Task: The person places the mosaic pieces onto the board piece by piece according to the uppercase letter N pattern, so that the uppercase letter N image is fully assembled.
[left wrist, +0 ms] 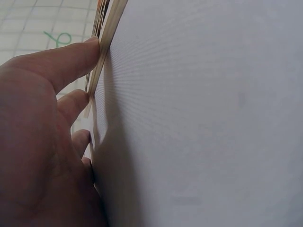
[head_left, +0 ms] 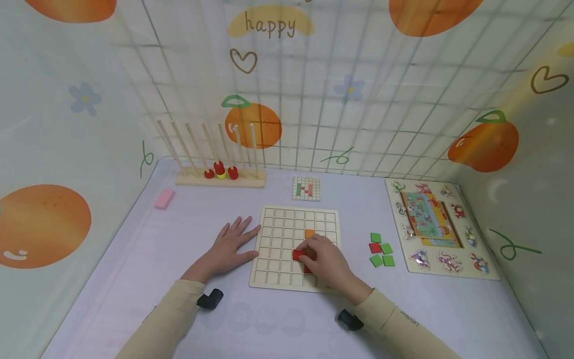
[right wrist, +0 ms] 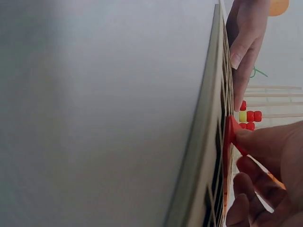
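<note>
A wooden grid board (head_left: pixel 278 271) lies on the table between the hands. My right hand (head_left: pixel 329 262) is over its right half and pinches a red square tile (right wrist: pixel 235 135) between thumb and fingers. That tile is tilted, with its lower edge at the grid. Another red tile (head_left: pixel 308 269) sits in the grid just below the fingers, and an orange tile (head_left: pixel 310 233) lies just above them; the hand hides part of the board. My left hand (head_left: pixel 228 248) rests with spread fingers beside the board, thumb and fingertips touching its left edge (left wrist: pixel 105 52).
Loose green and red tiles (head_left: pixel 375 248) lie right of the board. A small pattern card (head_left: pixel 307 189) is behind it. Further back left stands a peg rack (head_left: pixel 219 182) with beads, near a pink block (head_left: pixel 164 199). A picture puzzle board (head_left: pixel 435 259) lies at the far right.
</note>
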A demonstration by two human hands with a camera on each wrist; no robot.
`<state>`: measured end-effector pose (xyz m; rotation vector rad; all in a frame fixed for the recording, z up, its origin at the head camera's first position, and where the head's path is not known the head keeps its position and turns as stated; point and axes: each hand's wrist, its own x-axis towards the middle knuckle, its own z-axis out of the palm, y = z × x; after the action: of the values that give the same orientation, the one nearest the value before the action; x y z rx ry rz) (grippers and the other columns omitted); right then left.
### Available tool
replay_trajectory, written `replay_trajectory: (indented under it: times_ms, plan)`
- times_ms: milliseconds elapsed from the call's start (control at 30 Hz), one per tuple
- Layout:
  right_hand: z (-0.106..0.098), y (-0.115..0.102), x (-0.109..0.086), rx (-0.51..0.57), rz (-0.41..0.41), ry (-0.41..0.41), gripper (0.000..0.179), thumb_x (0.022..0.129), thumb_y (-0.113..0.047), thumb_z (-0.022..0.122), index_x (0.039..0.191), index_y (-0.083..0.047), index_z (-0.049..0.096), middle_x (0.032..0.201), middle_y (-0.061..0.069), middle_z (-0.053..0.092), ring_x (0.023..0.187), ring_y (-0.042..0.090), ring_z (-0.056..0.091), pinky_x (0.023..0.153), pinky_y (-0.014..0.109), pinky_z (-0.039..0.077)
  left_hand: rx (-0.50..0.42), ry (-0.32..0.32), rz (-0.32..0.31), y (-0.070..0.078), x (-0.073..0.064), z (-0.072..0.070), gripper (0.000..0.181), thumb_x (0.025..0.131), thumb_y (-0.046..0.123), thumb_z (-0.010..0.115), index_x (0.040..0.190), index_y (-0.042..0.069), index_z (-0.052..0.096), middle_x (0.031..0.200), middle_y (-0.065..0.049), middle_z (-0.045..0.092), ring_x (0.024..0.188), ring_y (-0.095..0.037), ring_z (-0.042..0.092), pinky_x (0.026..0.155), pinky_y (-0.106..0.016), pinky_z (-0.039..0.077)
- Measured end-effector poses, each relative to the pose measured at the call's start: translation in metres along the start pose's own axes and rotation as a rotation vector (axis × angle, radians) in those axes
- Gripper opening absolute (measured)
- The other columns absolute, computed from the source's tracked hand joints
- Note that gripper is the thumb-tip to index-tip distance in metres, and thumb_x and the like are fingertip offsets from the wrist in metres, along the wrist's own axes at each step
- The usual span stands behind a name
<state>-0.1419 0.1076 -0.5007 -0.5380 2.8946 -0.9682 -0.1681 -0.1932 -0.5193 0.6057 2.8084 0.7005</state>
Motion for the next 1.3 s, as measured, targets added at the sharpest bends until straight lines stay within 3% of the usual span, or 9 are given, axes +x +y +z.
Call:
replay_trajectory:
  times_ms: [300,667,1300]
  plan:
    - [0.000,0.002,0.000,0.005,-0.009,0.002,0.020,0.087,-0.019,0.083,0.106,-0.023,0.077,0.106,-0.008,0.066,0.099,0.012,0.058,0.086,0.034,0.055,0.002,-0.007,-0.010,0.000,0.000,-0.001,0.074,0.096,0.053,0.063,0.160,0.027,0.035,0.170,-0.005,0.015,0.157,-0.032,0.002,0.124,-0.055,-0.001]
    - [-0.002,0.006,-0.002,0.003,0.000,0.017,0.019,0.087,-0.020,0.082,0.106,-0.020,0.079,0.103,-0.009,0.067,0.097,0.010,0.059,0.085,0.032,0.056,0.000,-0.008,-0.003,-0.001,0.000,-0.001,0.074,0.097,0.053,0.063,0.160,0.026,0.035,0.170,-0.006,0.015,0.157,-0.032,0.002,0.124,-0.055,-0.001]
    - [-0.029,0.031,-0.023,0.059,0.134,0.061,0.019,0.087,-0.017,0.082,0.105,-0.020,0.078,0.102,-0.010,0.067,0.085,0.010,0.058,0.076,0.031,0.054,0.005,-0.009,0.006,-0.001,0.000,-0.001,0.074,0.097,0.052,0.063,0.160,0.025,0.035,0.170,-0.007,0.016,0.157,-0.034,0.003,0.124,-0.056,0.000]
